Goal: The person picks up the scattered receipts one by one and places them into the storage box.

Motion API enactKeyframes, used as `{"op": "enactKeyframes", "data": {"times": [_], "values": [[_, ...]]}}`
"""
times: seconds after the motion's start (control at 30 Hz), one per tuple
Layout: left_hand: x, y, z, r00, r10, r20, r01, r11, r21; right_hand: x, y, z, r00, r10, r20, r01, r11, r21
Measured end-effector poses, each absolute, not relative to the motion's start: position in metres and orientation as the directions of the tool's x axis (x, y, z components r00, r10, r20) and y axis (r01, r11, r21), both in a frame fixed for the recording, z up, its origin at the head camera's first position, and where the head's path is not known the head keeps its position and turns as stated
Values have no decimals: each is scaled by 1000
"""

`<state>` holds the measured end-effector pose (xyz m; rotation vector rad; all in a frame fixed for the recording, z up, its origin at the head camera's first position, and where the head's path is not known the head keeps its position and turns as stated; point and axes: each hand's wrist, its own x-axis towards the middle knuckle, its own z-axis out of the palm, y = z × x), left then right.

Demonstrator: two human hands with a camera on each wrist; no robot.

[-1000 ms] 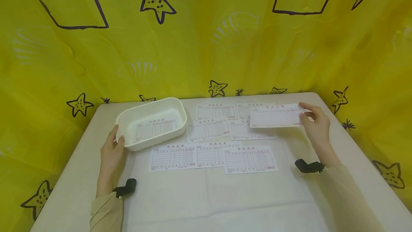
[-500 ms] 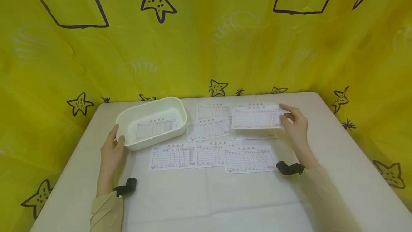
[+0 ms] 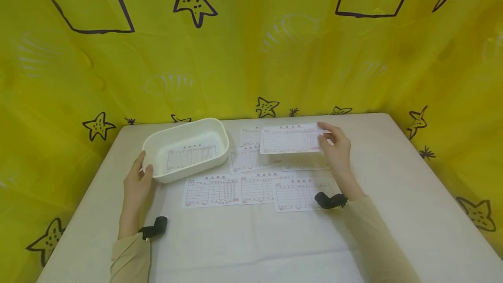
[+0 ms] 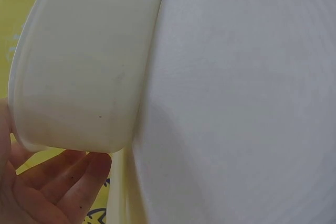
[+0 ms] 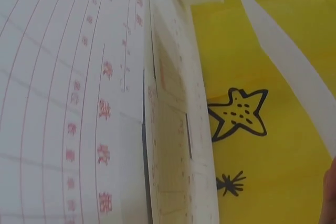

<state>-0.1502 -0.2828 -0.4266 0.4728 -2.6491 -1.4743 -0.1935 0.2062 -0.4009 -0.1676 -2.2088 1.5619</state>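
Note:
In the head view the left hand grips the near left end of a white oval-cornered tray, which has one printed slip inside. The left wrist view shows the fingers against the end of the tray. A printed slip is pinched at its right edge between thumb and fingers of the right hand, raised above the other slips. In the right wrist view this slip appears edge-on, and only a bit of the hand shows at the right edge.
Several printed slips lie on the pale table, some overlapping: a front row with a left slip and a right slip, and others behind, partly covered by the held slip. A yellow patterned curtain hangs behind the table.
The right hand has moved left with its slip, from the right side of the table to above the back slips. The left hand and the tray have stayed in place.

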Motion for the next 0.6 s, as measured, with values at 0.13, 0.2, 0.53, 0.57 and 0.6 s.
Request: {"op": "enactKeyframes", "data": {"times": [0.13, 0.2, 0.53, 0.57, 0.6], "values": [[-150, -284, -427, -951, -300, -80, -226, 490, 842, -200, 193, -399, -907, 317, 278, -169, 331, -929], [-150, -284, -427, -951, -298, -81, -224, 488, 844, -202, 186, -396, -911, 306, 277, -177, 319, -931], [-151, -284, -427, -950, -299, -89, -235, 496, 836, -212, 151, -389, -925, 262, 274, -203, 268, -942], [-151, -284, -427, -950, -299, -90, -236, 499, 834, -213, 148, -388, -927, 256, 273, -205, 265, -942], [-151, -284, -427, -950, -299, -91, -237, 498, 834, -214, 144, -388, -929, 250, 273, -205, 266, -942]]}}
